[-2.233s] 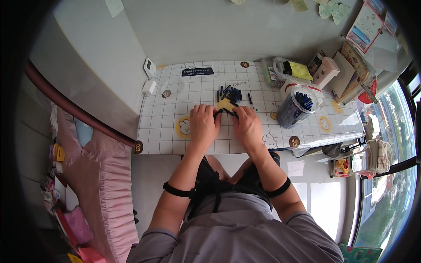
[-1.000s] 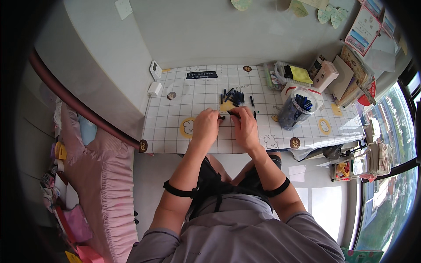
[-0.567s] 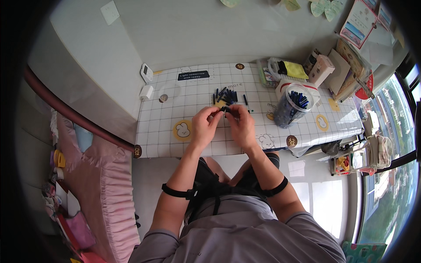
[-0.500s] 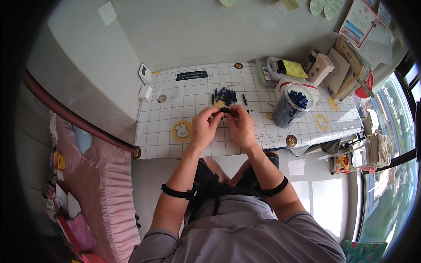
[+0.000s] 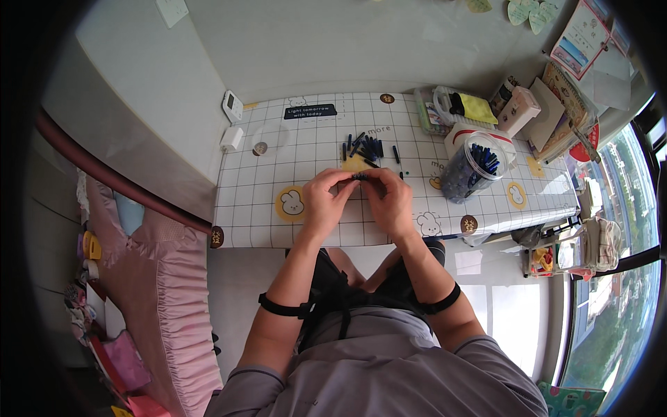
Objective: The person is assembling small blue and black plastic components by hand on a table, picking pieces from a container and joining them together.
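Observation:
My left hand (image 5: 324, 200) and my right hand (image 5: 391, 201) meet over the near middle of the table, thumbs and fingertips pinched together. Between them is a small bunch of dark ink cartridges (image 5: 359, 176), mostly covered by the fingers. Just beyond my fingertips lies a loose pile of dark blue ink cartridges (image 5: 370, 146). One ink cartridge (image 5: 396, 153) lies apart to the right of the pile, with tiny dark bits near it. Farther right, a clear plastic jar (image 5: 461, 177) holds many more of these cartridges and leans slightly.
A white grid-patterned cloth covers the table (image 5: 264, 174). Behind the jar are a white box (image 5: 456, 141), a clear case with a yellow cloth (image 5: 478, 109) and a pink box (image 5: 517, 111). A small white timer (image 5: 233, 106) stands at the left wall; a pink-covered bed (image 5: 146, 285) is lower left.
The whole view has shifted a little, moving the table things rightward in the picture. My hands stay pinched together near the pile, and the dark cartridges between my fingers show more plainly.

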The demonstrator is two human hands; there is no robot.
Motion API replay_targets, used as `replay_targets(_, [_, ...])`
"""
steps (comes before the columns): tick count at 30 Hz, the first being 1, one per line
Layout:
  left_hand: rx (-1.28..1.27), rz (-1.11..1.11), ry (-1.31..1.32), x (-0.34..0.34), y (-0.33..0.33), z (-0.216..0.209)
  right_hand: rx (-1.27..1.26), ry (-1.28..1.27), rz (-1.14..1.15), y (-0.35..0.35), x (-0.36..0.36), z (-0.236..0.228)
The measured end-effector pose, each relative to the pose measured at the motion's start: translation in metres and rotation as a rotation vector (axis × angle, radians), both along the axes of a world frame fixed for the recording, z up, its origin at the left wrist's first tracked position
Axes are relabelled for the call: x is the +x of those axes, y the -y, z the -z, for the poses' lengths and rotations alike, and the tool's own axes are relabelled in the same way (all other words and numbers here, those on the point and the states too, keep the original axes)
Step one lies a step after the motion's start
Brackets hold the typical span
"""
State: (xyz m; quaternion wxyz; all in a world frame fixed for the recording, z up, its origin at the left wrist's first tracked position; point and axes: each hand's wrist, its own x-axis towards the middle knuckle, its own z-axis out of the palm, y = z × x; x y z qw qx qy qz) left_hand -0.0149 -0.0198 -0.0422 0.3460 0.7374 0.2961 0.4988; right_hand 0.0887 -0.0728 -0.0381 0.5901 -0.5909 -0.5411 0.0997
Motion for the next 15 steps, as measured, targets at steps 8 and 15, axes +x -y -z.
replay_targets(8, [-0.034, 0.026, 0.013, 0.0007, 0.0023, -0.0023, -0.003, 0.025, 0.003, 0.0018, -0.0013, -0.0034])
replay_targets(15, [-0.042, 0.025, -0.006, 0.0004, 0.0029, -0.0041, -0.016, 0.032, 0.014, 0.0019, -0.0020, -0.0036])
